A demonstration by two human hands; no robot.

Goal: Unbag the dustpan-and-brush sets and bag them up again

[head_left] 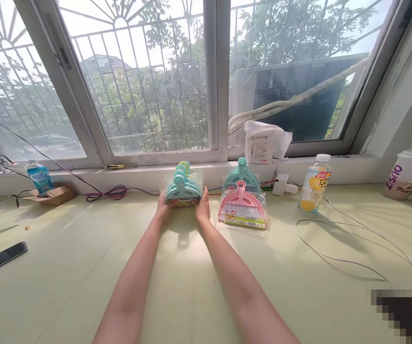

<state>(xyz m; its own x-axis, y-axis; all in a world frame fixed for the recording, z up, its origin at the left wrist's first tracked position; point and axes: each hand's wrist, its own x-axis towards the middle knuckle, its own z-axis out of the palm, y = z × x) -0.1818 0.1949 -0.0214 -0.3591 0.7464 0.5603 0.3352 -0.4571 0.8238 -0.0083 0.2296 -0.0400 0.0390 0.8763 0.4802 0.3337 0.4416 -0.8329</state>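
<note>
A stack of small teal and green dustpan sets in clear wrap rests on the pale green tabletop near the window sill. My left hand presses against its left side and my right hand against its right side, so both hands grip the stack between them. Just to the right lies a second pile, with a pink dustpan set on top of a teal one, untouched.
A yellow drink bottle and white cable lie to the right, with a lidded cup beyond. A white bag sits on the sill. At the left are a blue bottle, coloured wires and a black phone.
</note>
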